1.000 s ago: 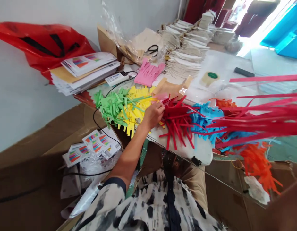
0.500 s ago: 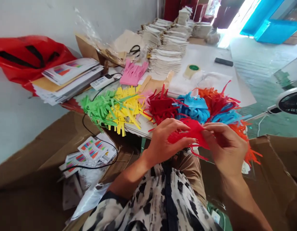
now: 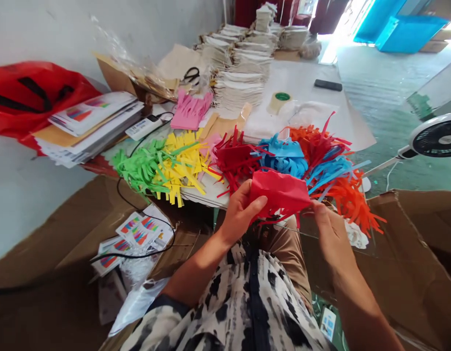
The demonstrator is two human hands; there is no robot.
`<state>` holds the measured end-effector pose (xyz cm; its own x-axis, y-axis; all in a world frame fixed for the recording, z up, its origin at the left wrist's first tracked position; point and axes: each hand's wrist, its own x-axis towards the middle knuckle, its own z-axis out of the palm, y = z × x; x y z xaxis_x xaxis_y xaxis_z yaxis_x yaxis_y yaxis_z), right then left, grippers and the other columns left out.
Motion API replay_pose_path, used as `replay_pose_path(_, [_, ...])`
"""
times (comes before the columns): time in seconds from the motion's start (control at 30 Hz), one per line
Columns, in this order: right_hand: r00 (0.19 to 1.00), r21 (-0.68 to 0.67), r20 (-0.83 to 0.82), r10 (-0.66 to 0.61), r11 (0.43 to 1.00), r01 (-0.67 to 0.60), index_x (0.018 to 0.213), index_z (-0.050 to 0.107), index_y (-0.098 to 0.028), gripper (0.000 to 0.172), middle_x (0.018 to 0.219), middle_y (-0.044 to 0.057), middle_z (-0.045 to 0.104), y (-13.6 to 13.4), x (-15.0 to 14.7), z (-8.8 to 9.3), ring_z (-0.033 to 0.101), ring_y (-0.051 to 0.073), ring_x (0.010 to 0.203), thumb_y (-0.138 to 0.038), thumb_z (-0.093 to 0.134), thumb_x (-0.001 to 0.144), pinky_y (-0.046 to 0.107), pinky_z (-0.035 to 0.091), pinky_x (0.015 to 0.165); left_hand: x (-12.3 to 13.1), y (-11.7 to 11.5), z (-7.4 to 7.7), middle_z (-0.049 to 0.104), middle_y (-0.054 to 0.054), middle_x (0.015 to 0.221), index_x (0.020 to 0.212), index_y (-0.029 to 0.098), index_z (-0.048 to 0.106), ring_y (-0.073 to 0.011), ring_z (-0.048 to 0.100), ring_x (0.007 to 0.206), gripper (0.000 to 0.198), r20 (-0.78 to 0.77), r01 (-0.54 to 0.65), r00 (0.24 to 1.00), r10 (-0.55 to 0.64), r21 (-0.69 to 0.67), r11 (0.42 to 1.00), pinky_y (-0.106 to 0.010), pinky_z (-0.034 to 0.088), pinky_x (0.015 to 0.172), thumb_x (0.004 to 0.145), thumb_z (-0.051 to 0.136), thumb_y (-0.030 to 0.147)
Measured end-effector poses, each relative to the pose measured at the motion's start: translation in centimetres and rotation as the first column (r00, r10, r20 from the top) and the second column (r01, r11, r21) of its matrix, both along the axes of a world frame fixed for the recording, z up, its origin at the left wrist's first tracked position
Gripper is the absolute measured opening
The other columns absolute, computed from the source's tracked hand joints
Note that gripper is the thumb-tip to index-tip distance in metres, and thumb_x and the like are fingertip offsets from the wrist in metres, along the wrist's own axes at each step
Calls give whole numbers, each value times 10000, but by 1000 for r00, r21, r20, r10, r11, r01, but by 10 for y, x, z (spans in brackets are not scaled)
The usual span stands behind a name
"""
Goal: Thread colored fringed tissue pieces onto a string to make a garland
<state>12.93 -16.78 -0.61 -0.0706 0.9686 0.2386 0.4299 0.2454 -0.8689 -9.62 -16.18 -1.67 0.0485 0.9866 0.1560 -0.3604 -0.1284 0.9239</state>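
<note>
A red fringed paper [image 3: 280, 191], its cut strips hanging down, is stretched between my two hands above the table's front edge. My left hand [image 3: 242, 212] pinches its left end, thumb on top. At the right end, the thumb and fingers of my right hand [image 3: 329, 229] grip a corner. Just behind lie heaps of fringed paper: dark red [image 3: 234, 158], blue [image 3: 284, 155], and orange [image 3: 357, 207] to the right. Farther left are yellow [image 3: 179, 163] and green [image 3: 141, 165] heaps, with pink fringed paper [image 3: 191, 109] behind them.
Stacks of whitish paper [image 3: 242, 87] fill the table's back. Tape [image 3: 281, 101], a black phone-like slab [image 3: 328, 85] and scissors [image 3: 191, 74] lie on it. A small fan [image 3: 435, 136] stands right. Open cardboard boxes [image 3: 411, 229] flank my legs; printed cards [image 3: 138, 231] lie in the left one.
The red paper, bunched and folded before, is now spread wider and flatter. My hands have moved apart, the right one lower. The whole view has shifted slightly.
</note>
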Motion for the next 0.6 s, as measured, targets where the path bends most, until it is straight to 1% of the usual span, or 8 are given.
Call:
replay_pose_path(0.07, [990,-26,-130,50,998,-53,940,788,-277,400,860,27,742,1,-4,-5,693,228,806,-544,521,1073,345,541,692,5,-2,-5,737,-52,1153,1240,252,632,-202,725,1005,395,-42,1,999,-1,5,1000,-368,640,940,961,720,517])
replay_pose_path(0.2, [942,-59,-334,-3,998,-17,1048,801,-283,206,928,14,768,10,-18,-7,693,202,819,-462,733,973,306,560,689,8,-11,-12,748,-79,1200,1321,248,618,-227,731,1087,450,-98,61,993,-59,24,998,-381,622,975,973,714,517])
replay_pose_path(0.3, [915,-87,-402,23,994,-63,1009,801,-268,193,878,10,775,23,-17,-2,695,187,749,-446,765,943,294,566,653,-5,-18,-15,743,-62,989,1106,211,693,-193,722,904,270,-193,168,971,-139,142,975,-331,610,838,1000,687,460])
replay_pose_path(0.37, [885,-149,-462,56,979,-140,989,798,-262,209,870,16,787,32,-13,5,722,196,743,-460,767,932,304,590,655,-19,-20,-15,710,-53,905,924,195,678,-183,688,861,198,-330,120,944,-9,317,941,-335,581,824,1004,677,375])
replay_pose_path(0.43, [835,-245,-548,42,947,-209,1006,801,-261,231,922,31,812,38,-9,13,760,213,791,-464,799,896,314,620,690,-30,-18,-15,701,-71,988,943,199,659,-212,677,966,126,-427,-15,864,267,508,861,-381,570,901,963,714,312])
replay_pose_path(0.5, [788,-332,-615,-6,909,-253,1016,808,-257,268,973,44,827,40,-9,20,783,226,840,-454,850,839,310,636,716,-33,-13,-16,688,-119,1201,1159,211,652,-268,651,1162,294,-473,-86,743,474,635,768,-462,553,1023,922,761,347])
replay_pose_path(0.53, [771,-366,-637,-26,890,-272,1009,812,-253,284,980,46,831,40,-11,22,788,228,846,-447,875,810,302,638,711,-31,-9,-18,665,-146,1312,1289,216,624,-297,618,1265,438,-496,-71,697,518,671,738,-506,528,1090,919,769,401])
replay_pose_path(0.6, [743,-416,-667,-48,852,-318,992,816,-257,309,961,41,833,37,-14,23,789,218,816,-434,918,759,277,631,673,-22,0,-20,608,-175,1491,1474,220,550,-330,522,1442,637,-539,-10,658,526,692,721,-559,447,1209,939,748,504])
